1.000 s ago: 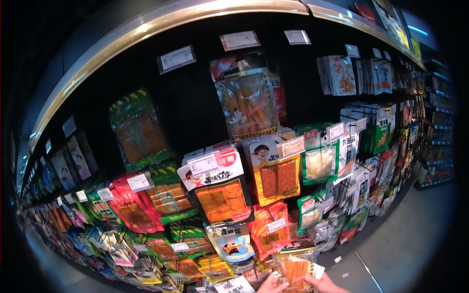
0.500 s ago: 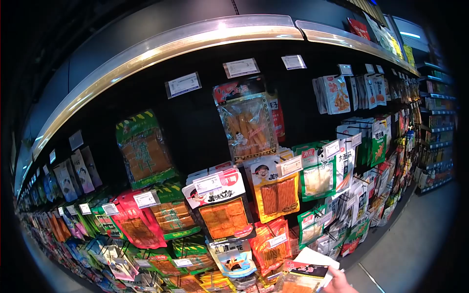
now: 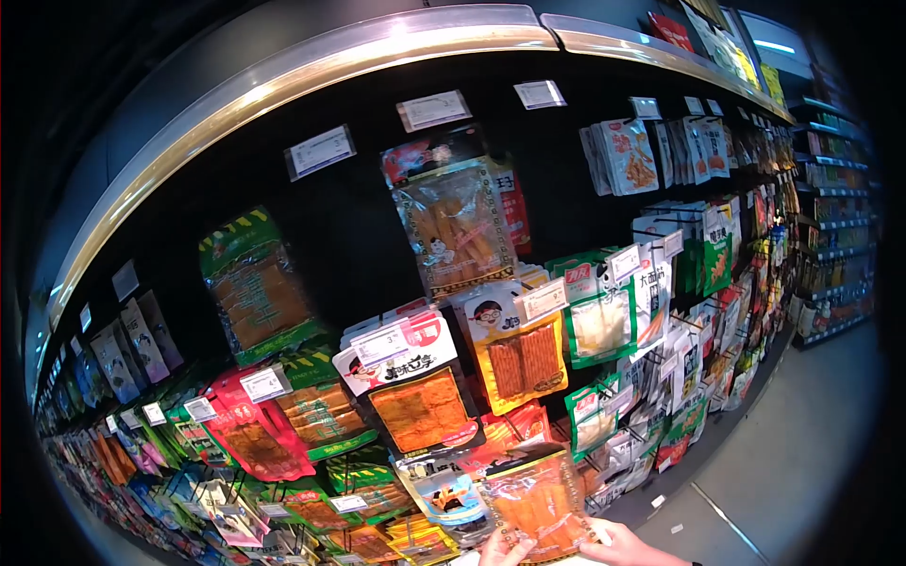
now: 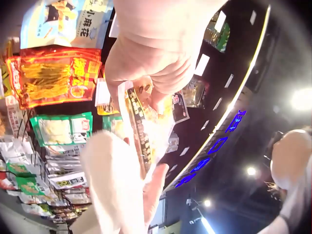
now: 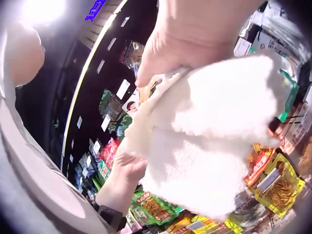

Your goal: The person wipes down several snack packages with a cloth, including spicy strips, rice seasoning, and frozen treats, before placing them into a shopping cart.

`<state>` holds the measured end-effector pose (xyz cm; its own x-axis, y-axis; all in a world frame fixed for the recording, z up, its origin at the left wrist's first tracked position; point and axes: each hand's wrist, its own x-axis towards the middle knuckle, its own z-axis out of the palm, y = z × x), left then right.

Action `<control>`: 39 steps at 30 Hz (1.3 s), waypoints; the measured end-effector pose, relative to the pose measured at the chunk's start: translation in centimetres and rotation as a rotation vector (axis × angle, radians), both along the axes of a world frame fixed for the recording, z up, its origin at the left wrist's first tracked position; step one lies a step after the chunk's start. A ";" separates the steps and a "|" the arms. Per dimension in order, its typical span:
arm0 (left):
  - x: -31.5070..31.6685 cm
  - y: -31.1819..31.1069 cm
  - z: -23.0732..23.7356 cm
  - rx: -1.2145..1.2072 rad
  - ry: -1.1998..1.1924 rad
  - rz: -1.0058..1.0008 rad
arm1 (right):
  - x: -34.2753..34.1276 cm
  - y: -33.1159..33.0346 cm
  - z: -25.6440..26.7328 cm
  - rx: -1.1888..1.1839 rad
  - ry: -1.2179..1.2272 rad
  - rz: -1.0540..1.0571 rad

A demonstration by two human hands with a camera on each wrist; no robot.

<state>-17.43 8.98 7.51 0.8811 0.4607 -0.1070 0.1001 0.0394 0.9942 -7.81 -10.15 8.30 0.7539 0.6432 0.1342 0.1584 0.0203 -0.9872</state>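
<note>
A clear snack packet (image 3: 538,500) with orange-brown strips inside and a dark top is held low in front of the shelf. My left hand (image 3: 505,549) grips its lower left edge, thumb over the front. At the lower right edge my right hand (image 3: 615,545) pinches the packet with the thumb. The right wrist view shows a fluffy white cloth (image 5: 209,126) hanging from under that hand, covering much of the packet there. From the left wrist, the packet (image 4: 139,131) appears edge-on between both hands.
Behind the packet, snack bags hang on hooks: a white-and-black bag (image 3: 415,406), a yellow one (image 3: 524,363), a green one (image 3: 604,325). Another clear packet of strips (image 3: 453,231) hangs higher. Price tags (image 3: 382,344) stick out at hook ends. Grey floor (image 3: 736,491) lies at right.
Half a second ago the right hand and white cloth were at the packet's upper right, the left hand out of view. Now both hands show at its lower edges, the packet further left and higher.
</note>
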 end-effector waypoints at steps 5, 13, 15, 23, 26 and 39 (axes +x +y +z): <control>2.3 -1.1 -2.7 0.142 -0.214 0.152 | -0.2 -0.5 2.1 -0.090 0.127 -0.111; 0.8 -3.1 2.5 -0.418 -0.377 -0.141 | -2.5 0.4 3.9 -0.653 -0.893 -0.039; 1.0 -2.7 2.2 -0.458 -0.376 -0.144 | -2.5 -1.2 7.6 -0.327 -0.916 0.043; 2.0 0.1 1.1 -0.673 -0.314 -0.109 | 0.9 -2.8 5.7 -0.023 -0.613 -0.301; 2.6 0.8 1.8 -0.765 -0.325 -0.252 | 0.9 -3.4 6.1 -0.080 -0.355 -0.356; 3.5 -0.4 3.4 -0.724 -0.215 -0.399 | 1.2 -5.0 3.2 -0.048 0.029 -0.165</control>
